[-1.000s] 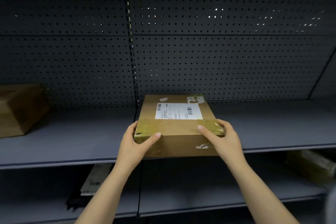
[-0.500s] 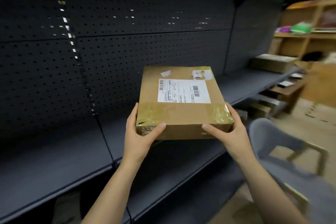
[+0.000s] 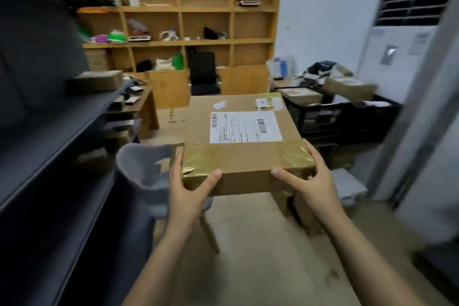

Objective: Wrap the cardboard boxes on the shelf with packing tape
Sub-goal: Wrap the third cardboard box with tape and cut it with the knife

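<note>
A flat brown cardboard box (image 3: 238,156) with a white shipping label and a band of shiny tape across its near end is held in the air in front of me. My left hand (image 3: 191,189) grips its near left corner, thumb on the front face. My right hand (image 3: 310,181) grips the near right corner the same way. The dark grey shelf unit (image 3: 49,131) stands to my left, with another cardboard box (image 3: 99,79) lying on it farther back.
A grey chair (image 3: 146,169) stands just under and left of the box. Beyond are a wooden desk (image 3: 149,102), a black office chair (image 3: 203,72), a wooden wall rack (image 3: 178,7), a black cart with boxes (image 3: 347,112) and a white standing air conditioner (image 3: 402,40).
The box has come off the shelf. I have turned right, away from the shelf and towards the room, carrying it in both hands.
</note>
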Demonstrator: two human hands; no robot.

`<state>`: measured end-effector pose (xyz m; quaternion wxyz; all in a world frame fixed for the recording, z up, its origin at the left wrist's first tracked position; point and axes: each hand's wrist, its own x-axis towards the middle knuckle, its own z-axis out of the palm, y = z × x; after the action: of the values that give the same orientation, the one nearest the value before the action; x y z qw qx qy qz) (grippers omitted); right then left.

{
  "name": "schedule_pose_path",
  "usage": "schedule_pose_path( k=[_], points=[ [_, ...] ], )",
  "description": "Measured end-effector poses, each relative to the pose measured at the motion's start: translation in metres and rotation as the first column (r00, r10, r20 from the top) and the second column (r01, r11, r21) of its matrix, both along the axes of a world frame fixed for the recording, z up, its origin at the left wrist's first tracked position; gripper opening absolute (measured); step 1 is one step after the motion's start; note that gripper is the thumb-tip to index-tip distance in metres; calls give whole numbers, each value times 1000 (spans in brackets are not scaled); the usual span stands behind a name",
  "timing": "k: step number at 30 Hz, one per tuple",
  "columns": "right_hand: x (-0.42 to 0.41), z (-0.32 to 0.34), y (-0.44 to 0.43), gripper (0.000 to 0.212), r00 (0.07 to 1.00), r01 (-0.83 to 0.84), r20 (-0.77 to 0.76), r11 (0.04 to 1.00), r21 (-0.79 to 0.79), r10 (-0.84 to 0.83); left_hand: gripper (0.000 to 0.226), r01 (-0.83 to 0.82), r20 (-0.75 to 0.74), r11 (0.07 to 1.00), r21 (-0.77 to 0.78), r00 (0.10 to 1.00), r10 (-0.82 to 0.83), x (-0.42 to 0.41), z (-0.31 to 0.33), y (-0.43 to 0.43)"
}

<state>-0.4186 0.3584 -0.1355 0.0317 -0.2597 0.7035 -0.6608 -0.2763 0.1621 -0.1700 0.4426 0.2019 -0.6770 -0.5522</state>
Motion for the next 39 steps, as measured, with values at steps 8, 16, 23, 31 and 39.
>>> schedule_pose_path(
  k=[8,16,23,31,39],
  points=[
    [-46,3,246,109,894,448,35,892,-51,-447,94,471,10,882,12,882,-471,-153,10,201],
    [-74,-4,474,90,715,697,67,703,-140,-696,98,725,24,685,66,685,-728,-261,-2,443],
    [-106,-1,601,82,552,828,72,535,-167,-831,89,839,-20,540,66,542,-840,-330,2,588],
    [-198,-12,682,76,411,903,75,394,-172,-908,109,909,3,408,87,410,-912,-462,2,678],
    [-333,0,727,79,254,956,52,242,-167,-966,113,964,6,265,16,265,-964,-633,13,746]
  ],
)
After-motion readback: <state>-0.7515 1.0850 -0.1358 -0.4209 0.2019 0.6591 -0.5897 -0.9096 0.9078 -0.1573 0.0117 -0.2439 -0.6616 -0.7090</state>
